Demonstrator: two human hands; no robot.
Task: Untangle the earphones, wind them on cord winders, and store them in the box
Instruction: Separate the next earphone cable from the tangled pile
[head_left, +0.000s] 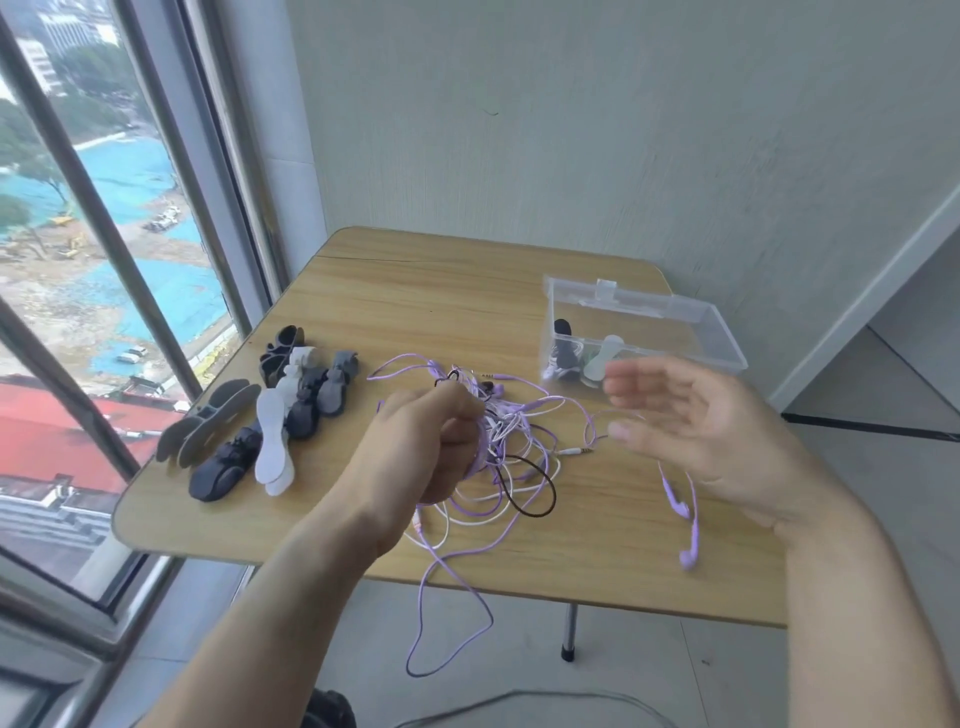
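Observation:
A tangle of purple, white and dark earphone cords (511, 441) lies at the middle of the wooden table (415, 291). My left hand (431, 441) grips a wound purple bundle at the tangle's left side. My right hand (691, 415) hovers blurred to the right, fingers straight, holding nothing. A purple cord runs past it, with two purple earbuds (684, 525) hanging below. One loop of purple cord (447, 629) hangs over the table's front edge. A clear plastic box (639, 332) at the back right holds wound earphones. A heap of black, grey and white cord winders (270, 415) lies at the left.
A large window (93, 260) runs along the left side of the table. A plain wall stands behind, and a table leg (570, 631) shows below the front edge. A grey cable (545, 699) lies on the tiled floor.

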